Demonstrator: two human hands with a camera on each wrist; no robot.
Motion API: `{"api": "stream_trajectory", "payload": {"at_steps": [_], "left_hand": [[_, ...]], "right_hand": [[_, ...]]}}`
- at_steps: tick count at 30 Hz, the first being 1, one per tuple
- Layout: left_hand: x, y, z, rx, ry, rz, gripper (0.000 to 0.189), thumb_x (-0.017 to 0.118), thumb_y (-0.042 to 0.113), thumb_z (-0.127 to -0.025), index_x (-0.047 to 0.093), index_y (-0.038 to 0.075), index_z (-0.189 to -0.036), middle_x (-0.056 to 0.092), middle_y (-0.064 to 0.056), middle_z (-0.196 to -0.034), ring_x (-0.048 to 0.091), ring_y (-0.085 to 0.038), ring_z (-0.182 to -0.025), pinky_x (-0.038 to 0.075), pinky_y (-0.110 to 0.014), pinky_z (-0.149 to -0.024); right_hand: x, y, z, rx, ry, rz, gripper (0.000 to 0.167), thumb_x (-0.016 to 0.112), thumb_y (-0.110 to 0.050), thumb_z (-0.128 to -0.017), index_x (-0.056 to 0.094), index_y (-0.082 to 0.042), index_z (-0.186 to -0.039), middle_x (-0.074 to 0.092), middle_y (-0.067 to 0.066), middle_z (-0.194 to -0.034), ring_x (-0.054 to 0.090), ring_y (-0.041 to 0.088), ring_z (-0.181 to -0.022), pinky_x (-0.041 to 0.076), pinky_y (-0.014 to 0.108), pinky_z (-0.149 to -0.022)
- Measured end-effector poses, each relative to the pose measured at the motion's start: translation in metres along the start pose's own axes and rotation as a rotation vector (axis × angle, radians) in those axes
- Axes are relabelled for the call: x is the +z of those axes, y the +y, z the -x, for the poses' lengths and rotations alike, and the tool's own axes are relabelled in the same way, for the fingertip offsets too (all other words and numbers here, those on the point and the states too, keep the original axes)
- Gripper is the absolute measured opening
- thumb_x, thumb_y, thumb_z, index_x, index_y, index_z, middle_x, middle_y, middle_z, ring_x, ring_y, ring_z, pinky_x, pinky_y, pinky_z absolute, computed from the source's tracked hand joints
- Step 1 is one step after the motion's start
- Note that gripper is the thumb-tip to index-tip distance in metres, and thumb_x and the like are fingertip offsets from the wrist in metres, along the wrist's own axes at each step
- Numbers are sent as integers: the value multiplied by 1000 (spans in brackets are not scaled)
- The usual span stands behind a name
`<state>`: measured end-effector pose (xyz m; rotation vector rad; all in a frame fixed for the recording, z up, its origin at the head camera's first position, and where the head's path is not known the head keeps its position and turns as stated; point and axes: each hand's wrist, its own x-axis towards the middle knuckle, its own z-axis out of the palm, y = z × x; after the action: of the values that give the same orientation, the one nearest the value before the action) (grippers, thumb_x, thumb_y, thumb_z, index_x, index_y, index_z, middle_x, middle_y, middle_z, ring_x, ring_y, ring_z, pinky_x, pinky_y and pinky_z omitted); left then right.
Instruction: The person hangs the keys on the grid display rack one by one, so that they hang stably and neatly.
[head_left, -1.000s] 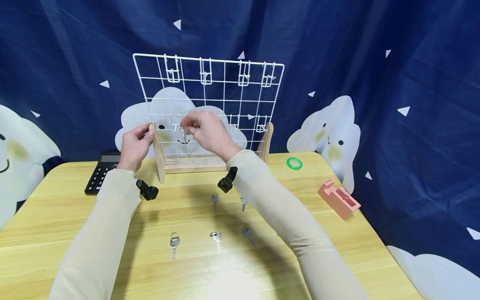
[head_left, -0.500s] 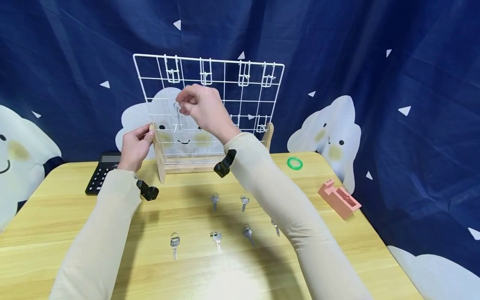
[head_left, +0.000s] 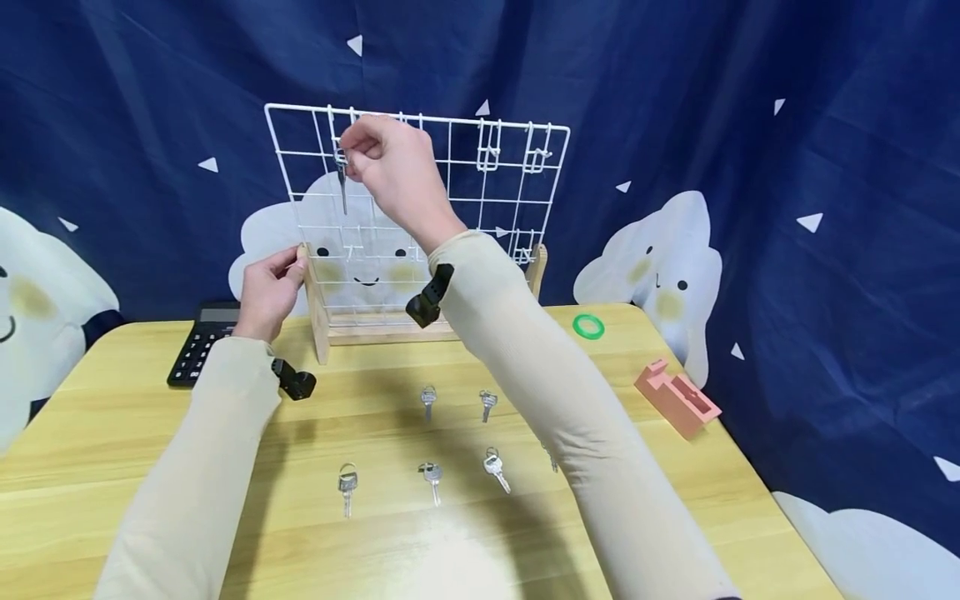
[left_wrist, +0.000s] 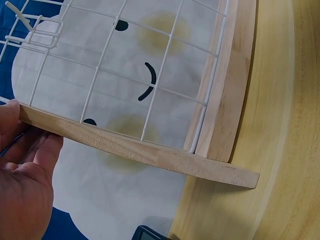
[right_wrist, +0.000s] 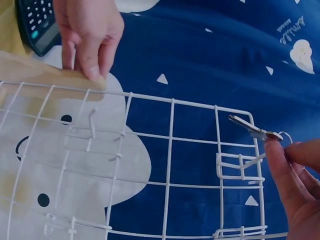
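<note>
A white wire grid (head_left: 447, 201) stands in a wooden frame at the back of the table. My left hand (head_left: 268, 293) grips the top of the frame's left wooden upright (left_wrist: 140, 150), thumb on one side and fingers on the other. High at the grid's left, my right hand (head_left: 401, 171) pinches a silver key (head_left: 343, 187) by its ring end, the blade pointing down. In the right wrist view the small ring (right_wrist: 286, 136) shows above the fingertips, close by the tip of a white wire hook (right_wrist: 240, 165). Part of the top row of hooks is hidden behind this hand.
Several ringed keys, among them a front-left key (head_left: 347, 487), lie spread on the wooden table; one is partly covered by the right sleeve. A black calculator (head_left: 197, 354) lies behind the left forearm. At right are a green ring (head_left: 577, 327) and a pink block-shaped holder (head_left: 671, 408).
My right hand has risen with the key from the grid's lower hooks to the upper left hook, shifting slightly left. The left hand has kept its grip on the upright.
</note>
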<state>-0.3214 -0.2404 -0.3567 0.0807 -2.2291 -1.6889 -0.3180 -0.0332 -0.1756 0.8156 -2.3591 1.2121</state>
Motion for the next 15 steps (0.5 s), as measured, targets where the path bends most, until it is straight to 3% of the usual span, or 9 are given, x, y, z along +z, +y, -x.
{"api": "stream_trajectory", "payload": {"at_steps": [6,15], "left_hand": [[-1,-3,4,-21,-21,-40,46,47,25,-105,46,2,-145,51,-20,-140,51,-23,-119,45,-33,-105],[-1,0,2,23,-17,-52,47,47,27,-106,47,1,-144,52,-20,-139,52,-25,-119,46,-34,-104]], "right_hand": [[-1,-3,-10,11,31,122,13,62,-3,-95,73,-8,-97,67,-4,-87,62,3,-77,45,9,-74],[2,-3,-19,33,18,206,16,58,-5,-97,73,-11,-99,65,-5,-90,58,6,-82,44,10,-71]]}}
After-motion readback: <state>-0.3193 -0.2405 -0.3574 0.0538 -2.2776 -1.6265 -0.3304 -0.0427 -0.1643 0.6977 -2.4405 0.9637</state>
